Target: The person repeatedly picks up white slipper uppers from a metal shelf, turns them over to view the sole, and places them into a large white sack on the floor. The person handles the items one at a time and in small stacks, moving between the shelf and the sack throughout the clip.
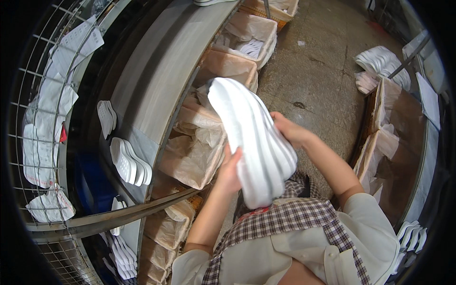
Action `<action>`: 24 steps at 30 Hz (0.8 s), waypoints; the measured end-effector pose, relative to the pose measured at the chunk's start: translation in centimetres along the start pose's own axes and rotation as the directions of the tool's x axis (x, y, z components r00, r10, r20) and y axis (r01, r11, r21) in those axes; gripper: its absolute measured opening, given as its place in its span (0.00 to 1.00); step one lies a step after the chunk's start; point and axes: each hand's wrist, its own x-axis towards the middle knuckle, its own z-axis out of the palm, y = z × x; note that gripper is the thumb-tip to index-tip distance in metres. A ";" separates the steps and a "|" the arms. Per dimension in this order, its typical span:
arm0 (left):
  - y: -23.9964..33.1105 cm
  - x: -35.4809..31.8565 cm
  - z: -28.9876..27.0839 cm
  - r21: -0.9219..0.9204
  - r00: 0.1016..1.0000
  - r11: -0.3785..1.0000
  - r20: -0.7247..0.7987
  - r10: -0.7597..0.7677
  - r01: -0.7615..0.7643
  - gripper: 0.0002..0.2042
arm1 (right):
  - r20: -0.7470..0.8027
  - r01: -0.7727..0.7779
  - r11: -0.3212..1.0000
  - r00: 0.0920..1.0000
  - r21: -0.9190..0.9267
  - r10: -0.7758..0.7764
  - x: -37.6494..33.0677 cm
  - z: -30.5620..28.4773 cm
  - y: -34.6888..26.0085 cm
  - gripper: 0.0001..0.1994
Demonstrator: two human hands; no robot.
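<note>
A stack of several white shoe soles [251, 142] is held in front of my body, tilted, its upper end toward the far left. My left hand [230, 171] grips the stack along its left side. On the right side my right hand [289, 130] is closed around the edge of the stack. Most of the fingertips of both hands are hidden behind the soles. To the left, a small group of white soles [130, 161] stands on the grey conveyor belt [152, 66], with a pair of soles [107, 118] farther along it.
Lined baskets [190, 166] stand in a row along the belt; one farther basket [270, 38] holds soles. A metal rail [156, 204] crosses at the lower left. More soles [382, 64] are piled at the right, near lined crates [373, 156]. A wire rack [45, 142] lies far left.
</note>
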 end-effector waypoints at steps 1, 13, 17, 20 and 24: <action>-0.9 0.3 1.7 0.061 0.997 0.998 -0.071 0.013 -0.009 0.33 | -0.019 -0.047 0.999 0.999 0.023 0.047 0.7 -0.9 -0.5 0.34; 5.9 7.1 3.1 0.939 0.939 -0.030 0.341 -0.041 -0.342 0.59 | 0.309 -0.193 0.968 0.921 -0.162 0.235 -3.9 -7.0 6.6 0.32; 3.2 10.7 1.7 0.985 0.299 0.032 0.082 -0.951 -0.169 0.52 | 0.455 -0.214 0.879 0.789 -0.426 0.413 -2.4 -6.3 10.7 0.27; 0.5 9.3 -1.5 0.998 0.324 0.010 0.030 -0.946 -0.063 0.51 | 0.529 -0.179 0.911 0.766 -0.372 0.366 -2.4 -6.4 12.9 0.28; -1.6 9.7 -5.2 0.961 0.484 0.243 0.149 -0.862 0.136 0.45 | 0.457 -0.211 0.888 0.795 -0.408 0.398 -1.4 -7.0 13.7 0.31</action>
